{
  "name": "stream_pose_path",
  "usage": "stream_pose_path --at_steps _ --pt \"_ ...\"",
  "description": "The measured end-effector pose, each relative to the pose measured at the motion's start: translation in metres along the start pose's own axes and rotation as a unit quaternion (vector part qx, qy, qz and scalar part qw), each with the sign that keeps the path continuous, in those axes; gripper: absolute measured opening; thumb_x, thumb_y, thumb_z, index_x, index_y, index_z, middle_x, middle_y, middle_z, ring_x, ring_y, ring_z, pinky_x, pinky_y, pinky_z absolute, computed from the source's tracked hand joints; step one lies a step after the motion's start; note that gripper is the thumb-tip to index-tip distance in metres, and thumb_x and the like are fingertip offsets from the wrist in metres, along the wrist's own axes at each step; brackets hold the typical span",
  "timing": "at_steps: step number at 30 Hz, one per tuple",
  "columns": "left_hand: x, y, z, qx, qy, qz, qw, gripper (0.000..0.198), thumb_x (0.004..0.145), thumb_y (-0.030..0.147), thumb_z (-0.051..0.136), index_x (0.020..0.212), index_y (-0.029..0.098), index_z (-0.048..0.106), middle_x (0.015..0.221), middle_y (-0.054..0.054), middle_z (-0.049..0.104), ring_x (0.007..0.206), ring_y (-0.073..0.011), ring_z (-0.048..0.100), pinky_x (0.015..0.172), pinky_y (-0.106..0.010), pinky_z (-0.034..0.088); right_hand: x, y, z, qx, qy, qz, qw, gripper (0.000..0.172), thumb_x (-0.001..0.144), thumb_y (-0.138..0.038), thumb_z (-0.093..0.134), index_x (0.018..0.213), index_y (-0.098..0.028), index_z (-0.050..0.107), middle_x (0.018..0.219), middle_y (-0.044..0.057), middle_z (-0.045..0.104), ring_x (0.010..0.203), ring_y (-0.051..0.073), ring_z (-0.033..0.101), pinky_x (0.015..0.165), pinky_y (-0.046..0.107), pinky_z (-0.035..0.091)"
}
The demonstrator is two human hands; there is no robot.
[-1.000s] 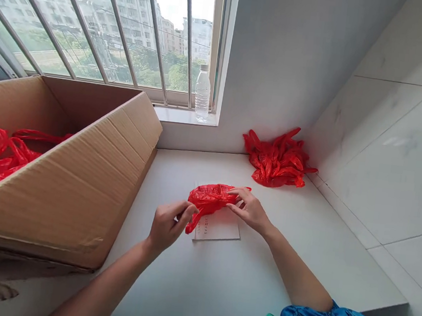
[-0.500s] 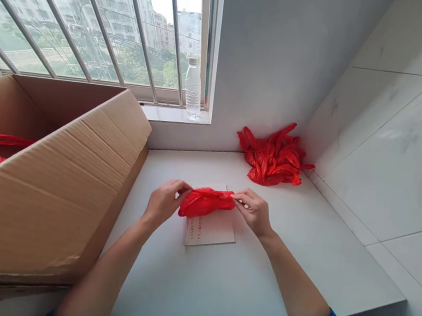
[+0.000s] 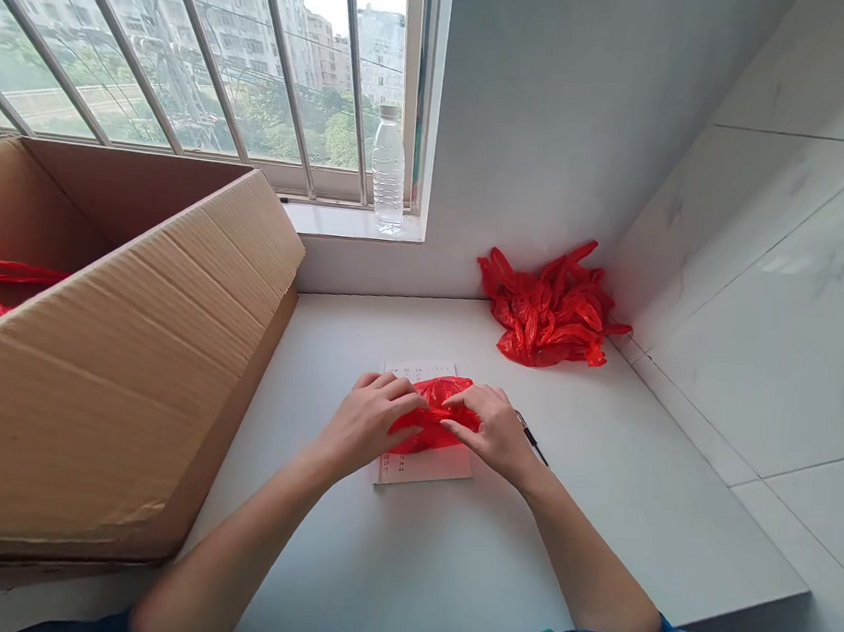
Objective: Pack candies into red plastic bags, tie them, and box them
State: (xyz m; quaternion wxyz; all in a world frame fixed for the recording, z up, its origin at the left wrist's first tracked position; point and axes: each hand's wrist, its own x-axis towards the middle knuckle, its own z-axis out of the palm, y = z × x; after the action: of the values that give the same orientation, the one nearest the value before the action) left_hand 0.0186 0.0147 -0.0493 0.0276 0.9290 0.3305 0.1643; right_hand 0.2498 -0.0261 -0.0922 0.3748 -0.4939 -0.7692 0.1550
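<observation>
A crumpled red plastic bag point(image 3: 430, 417) lies over a white printed sheet or booklet point(image 3: 425, 472) on the white tabletop. My left hand point(image 3: 375, 417) rests at the bag's left side, its fingers stretched over the plastic and its thumb apart below. On the right side, my right hand point(image 3: 492, 426) touches the bag with curved fingers, a gap showing between them and the thumb. Both hands are open, and they hide the bag's ends. A thin black pen point(image 3: 532, 438) lies just right of my right hand, partly covered by it.
A large open cardboard box point(image 3: 122, 365) with red plastic inside stands on the left. More red bags point(image 3: 547, 314) lie heaped at the back right against the wall. A clear water bottle point(image 3: 387, 177) stands on the windowsill by the barred window.
Both hands have loosened their pinch on the bag's ends and moved inward over it. The bag sits slightly lower and more bunched. The pen now shows beside my right hand.
</observation>
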Motion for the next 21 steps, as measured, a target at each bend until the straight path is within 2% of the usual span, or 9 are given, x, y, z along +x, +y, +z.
stream_pose_path --at_steps 4,7,9,11,13,15,17,19,21 --pt "-0.003 -0.010 -0.006 -0.052 0.096 -0.096 0.989 0.022 0.099 0.032 0.049 0.091 0.024 0.068 0.086 0.001 0.071 0.076 -0.0150 0.062 0.078 -0.030 0.043 0.001 0.006 -0.004 0.071 0.079 0.062 0.992 0.016 0.095 -0.037 0.059 0.089 -0.024 0.066 0.089 0.003 0.070 0.087 0.021 0.062 0.087 0.037 0.044" --pt "-0.007 -0.022 -0.026 -0.140 0.187 -0.226 0.946 0.024 0.097 0.039 0.052 0.088 0.022 0.066 0.086 0.001 0.071 0.070 -0.0140 0.061 0.059 -0.025 0.040 0.002 0.011 -0.015 0.177 0.187 0.145 0.955 0.021 0.091 -0.042 0.062 0.086 -0.022 0.063 0.086 0.002 0.067 0.085 0.020 0.062 0.080 0.034 0.048" --pt "-0.009 -0.026 -0.038 -0.188 0.227 -0.257 0.920 0.024 0.096 0.041 0.054 0.092 0.021 0.066 0.092 -0.002 0.072 0.079 -0.0159 0.065 0.057 -0.024 0.041 0.002 0.011 -0.019 0.234 0.221 0.169 0.931 0.022 0.089 -0.043 0.064 0.085 -0.021 0.060 0.084 0.001 0.064 0.080 0.018 0.061 0.076 0.031 0.049" --pt "-0.010 -0.023 -0.045 -0.234 0.240 -0.232 0.913 0.026 0.094 0.039 0.057 0.112 0.023 0.064 0.110 -0.005 0.071 0.101 -0.0198 0.066 0.067 -0.024 0.047 0.001 0.008 -0.019 0.266 0.224 0.172 0.922 0.023 0.088 -0.042 0.066 0.085 -0.021 0.056 0.082 -0.001 0.060 0.075 0.015 0.058 0.072 0.029 0.049" --pt "-0.010 -0.013 -0.047 -0.267 0.218 -0.179 0.921 0.050 0.093 0.038 0.061 0.140 0.028 0.048 0.129 -0.007 0.064 0.116 -0.0220 0.061 0.082 -0.028 0.050 0.001 0.002 -0.017 0.273 0.212 0.167 0.923 0.027 0.086 -0.043 0.069 0.087 -0.022 0.052 0.083 -0.002 0.057 0.072 0.013 0.057 0.068 0.027 0.048" --pt "-0.010 -0.001 -0.048 -0.250 0.179 -0.123 0.943 0.068 0.091 0.037 0.064 0.151 0.031 0.033 0.126 -0.006 0.064 0.115 -0.0214 0.060 0.095 -0.034 0.047 0.000 -0.005 -0.015 0.253 0.206 0.163 0.931 0.031 0.084 -0.043 0.072 0.088 -0.023 0.049 0.082 -0.003 0.056 0.070 0.013 0.056 0.066 0.026 0.048" --pt "-0.011 0.009 -0.048 -0.181 0.144 -0.062 0.971 0.054 0.092 0.033 0.063 0.144 0.033 0.046 0.102 -0.002 0.068 0.100 -0.0184 0.062 0.103 -0.039 0.041 -0.001 -0.010 -0.015 0.211 0.212 0.156 0.941 0.030 0.086 -0.042 0.071 0.088 -0.024 0.047 0.080 -0.003 0.054 0.069 0.013 0.054 0.063 0.026 0.046" --pt "-0.012 0.014 -0.052 -0.115 0.113 -0.005 0.987 0.028 0.095 0.025 0.057 0.121 0.031 0.065 0.081 0.002 0.063 0.082 -0.0151 0.058 0.103 -0.040 0.038 -0.002 -0.011 -0.019 0.168 0.222 0.128 0.952 0.023 0.091 -0.038 0.064 0.087 -0.024 0.047 0.079 -0.003 0.053 0.068 0.013 0.052 0.063 0.026 0.045" --pt "-0.015 0.016 -0.059 -0.100 0.088 0.025 0.991 0.023 0.094 0.017 0.050 0.095 0.026 0.070 0.076 0.002 0.060 0.072 -0.0135 0.053 0.097 -0.037 0.040 -0.003 -0.010 -0.025 0.130 0.222 0.079 0.963 0.012 0.095 -0.031 0.056 0.087 -0.024 0.050 0.079 -0.002 0.054 0.070 0.014 0.052 0.065 0.027 0.045"
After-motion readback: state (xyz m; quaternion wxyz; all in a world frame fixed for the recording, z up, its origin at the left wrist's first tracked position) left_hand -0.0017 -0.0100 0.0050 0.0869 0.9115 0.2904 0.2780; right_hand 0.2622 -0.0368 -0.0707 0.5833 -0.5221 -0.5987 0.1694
